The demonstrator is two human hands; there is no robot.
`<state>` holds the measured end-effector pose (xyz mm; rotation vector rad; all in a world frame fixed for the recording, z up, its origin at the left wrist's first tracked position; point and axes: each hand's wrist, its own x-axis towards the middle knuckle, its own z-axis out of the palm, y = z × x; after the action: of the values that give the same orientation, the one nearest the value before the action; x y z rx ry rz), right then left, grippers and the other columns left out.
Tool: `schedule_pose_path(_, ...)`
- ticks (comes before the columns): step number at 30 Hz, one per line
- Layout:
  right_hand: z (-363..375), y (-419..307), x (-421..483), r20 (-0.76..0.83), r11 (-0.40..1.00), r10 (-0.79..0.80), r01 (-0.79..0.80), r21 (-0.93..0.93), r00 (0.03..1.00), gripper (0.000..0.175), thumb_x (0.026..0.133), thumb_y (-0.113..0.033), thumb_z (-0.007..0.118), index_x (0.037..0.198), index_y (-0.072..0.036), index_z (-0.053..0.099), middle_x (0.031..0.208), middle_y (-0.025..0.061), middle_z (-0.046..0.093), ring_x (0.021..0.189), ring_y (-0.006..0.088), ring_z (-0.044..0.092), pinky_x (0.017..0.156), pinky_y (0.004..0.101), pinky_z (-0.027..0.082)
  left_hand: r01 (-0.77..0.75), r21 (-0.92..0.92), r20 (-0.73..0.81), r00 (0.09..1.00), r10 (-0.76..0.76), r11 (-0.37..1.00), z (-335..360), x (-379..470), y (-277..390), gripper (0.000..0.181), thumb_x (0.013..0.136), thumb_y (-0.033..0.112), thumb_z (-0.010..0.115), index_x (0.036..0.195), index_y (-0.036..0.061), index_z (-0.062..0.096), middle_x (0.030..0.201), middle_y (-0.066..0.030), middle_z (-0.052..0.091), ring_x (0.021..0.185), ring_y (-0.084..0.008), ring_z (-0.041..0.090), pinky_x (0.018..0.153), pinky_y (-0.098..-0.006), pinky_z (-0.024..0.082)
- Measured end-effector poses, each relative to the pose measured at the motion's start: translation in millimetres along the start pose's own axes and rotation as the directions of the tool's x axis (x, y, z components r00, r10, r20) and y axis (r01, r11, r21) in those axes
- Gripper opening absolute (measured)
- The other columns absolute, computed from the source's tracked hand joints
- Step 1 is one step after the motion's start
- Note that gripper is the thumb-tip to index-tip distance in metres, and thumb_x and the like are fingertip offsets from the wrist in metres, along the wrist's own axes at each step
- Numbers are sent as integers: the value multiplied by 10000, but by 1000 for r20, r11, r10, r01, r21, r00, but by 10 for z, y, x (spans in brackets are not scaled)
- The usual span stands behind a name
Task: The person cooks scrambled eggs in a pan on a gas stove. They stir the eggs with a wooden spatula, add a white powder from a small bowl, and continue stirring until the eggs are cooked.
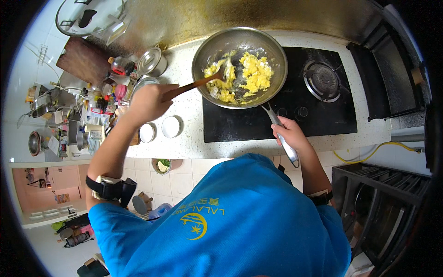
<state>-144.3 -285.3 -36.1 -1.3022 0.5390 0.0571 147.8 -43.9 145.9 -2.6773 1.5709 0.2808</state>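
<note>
My left hand point(149, 103) grips the handle of a wooden spatula point(193, 84), which slants into a metal wok point(238, 34). The spatula's blade touches the yellow scrambled egg point(256, 73) on the left side of the wok. The egg lies in two main heaps, with a mostly bare strip of pan between them. Around the wok's long metal handle point(274, 116), my right hand point(291, 132) is closed. The wok sits over the left part of a black gas hob point(242, 126) and hides the burner beneath it.
A bare burner point(322, 81) is at the hob's right. Two white bowls point(171, 127) stand left of the hob near the counter's front. Behind my left hand are a lidded metal pot point(152, 62) and several bottles point(121, 65). A glass lid point(90, 17) hangs at upper left.
</note>
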Motion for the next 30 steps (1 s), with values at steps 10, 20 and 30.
schedule_pose_path(10, -10, 1, 4, 12, 999, -32, 33, -23, 999, 95, 921, -134, 551, 872, -58, 520, 636, -4, 524, 479, 91, 510, 456, 247, 403, -309, 459, -20, 934, 358, 833, 1022, 63, 634, 579, 754, 49, 548, 1307, -88, 445, 1298, -249, 530, 587, -216, 627, 518, -313, 530)
schedule_pose_path(20, -14, -16, -1, 18, 1000, -22, 22, -20, 1000, 72, 922, -117, 533, 876, -61, 530, 639, -5, 520, 475, 91, 498, 460, 240, 399, -259, 109, -157, 949, 274, 960, 484, -496, 152, 512, 700, -42, 547, 1195, 72, 615, 1110, -138, 666, 746, -277, 672, 676, -343, 553)
schedule_pose_path(30, -90, 57, 30, 58, 1000, -19, 19, 6, 998, 93, 926, -140, 550, 919, -48, 556, 656, 7, 542, 502, 102, 537, 475, 258, 428, 232, -945, 140, 923, -359, 229, 720, 66, 518, 222, 933, 58, 545, 1119, -2, 650, 835, -74, 655, 518, -86, 527, 462, -213, 419)
